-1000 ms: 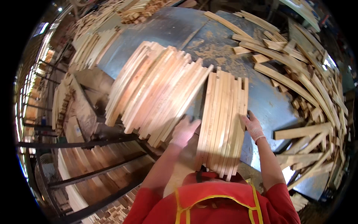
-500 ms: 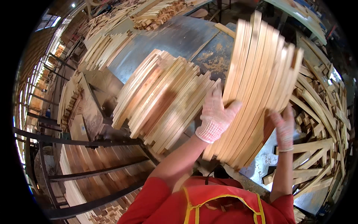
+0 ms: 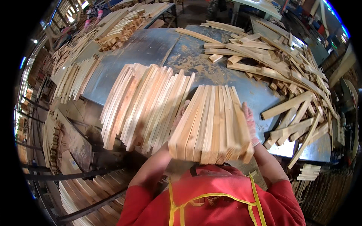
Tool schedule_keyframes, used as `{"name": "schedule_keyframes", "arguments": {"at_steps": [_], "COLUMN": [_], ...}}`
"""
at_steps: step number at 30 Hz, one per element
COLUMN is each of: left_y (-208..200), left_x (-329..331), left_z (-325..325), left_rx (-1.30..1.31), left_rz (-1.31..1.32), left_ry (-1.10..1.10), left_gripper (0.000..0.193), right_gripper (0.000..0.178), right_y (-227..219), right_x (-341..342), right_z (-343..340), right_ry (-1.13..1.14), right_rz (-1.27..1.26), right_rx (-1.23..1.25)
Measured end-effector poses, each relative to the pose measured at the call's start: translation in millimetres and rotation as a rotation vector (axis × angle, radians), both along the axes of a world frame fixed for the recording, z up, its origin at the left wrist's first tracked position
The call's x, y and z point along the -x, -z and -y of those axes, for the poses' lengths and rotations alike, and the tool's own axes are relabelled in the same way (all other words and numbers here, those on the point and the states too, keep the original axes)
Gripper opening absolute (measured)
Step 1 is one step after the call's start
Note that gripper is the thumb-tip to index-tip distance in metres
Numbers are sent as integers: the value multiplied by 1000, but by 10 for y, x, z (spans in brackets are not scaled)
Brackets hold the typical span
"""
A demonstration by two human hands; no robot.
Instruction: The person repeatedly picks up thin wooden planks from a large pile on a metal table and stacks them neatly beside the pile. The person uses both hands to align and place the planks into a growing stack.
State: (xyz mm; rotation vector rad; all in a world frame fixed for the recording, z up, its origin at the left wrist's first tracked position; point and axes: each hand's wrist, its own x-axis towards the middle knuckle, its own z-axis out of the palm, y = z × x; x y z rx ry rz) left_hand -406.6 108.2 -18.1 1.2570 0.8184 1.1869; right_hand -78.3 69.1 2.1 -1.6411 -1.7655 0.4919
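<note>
A row of wooden strips (image 3: 211, 124), standing side by side, is clamped between my two gloved hands in front of my chest, their near ends tilted up toward me. My left hand (image 3: 181, 113) presses the row's left side, mostly hidden behind it. On the opposite side my right hand (image 3: 249, 122) lies against the outermost strip, fingers pointing away from me. Just left of the held row, a second row of strips (image 3: 147, 101) lies across the near edge of the blue-grey metal table (image 3: 137, 49).
Loose offcuts and curved pieces pile up in a heap (image 3: 279, 67) on the table's right. More strips (image 3: 75, 81) lie at the left. A dark metal rack (image 3: 94, 175) holding boards stands at lower left. Sawdust (image 3: 192, 66) covers part of the tabletop. Another person's gloved hands (image 3: 94, 17) show far left.
The held row has swung from upright at the right to in front of my chest, its near ends now facing me. Both hands stay on its sides. My view has shifted too.
</note>
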Motion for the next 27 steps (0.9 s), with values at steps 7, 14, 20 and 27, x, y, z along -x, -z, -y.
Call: {"name": "schedule_keyframes", "arguments": {"at_steps": [7,14,20,27], "left_y": [217,-144,-263,-391], "left_x": [365,352,404,252], "left_z": [-42,284,1761,2257], "left_rx": [-429,-571,-355,169], "left_rz": [-1717,-1772,-1258,-968], "left_ry": [188,-47,-219,-147], "left_gripper": [61,57,49,55], "right_gripper": [78,69,78,72], "right_y": [425,585,417,654], "right_x": [401,142,327,845], "right_z": [224,53,-65,996], "right_ry": [-53,-4,-67,232], "right_rz": [522,-400,-1095,-789], "right_rx": [396,634,638,1078]}}
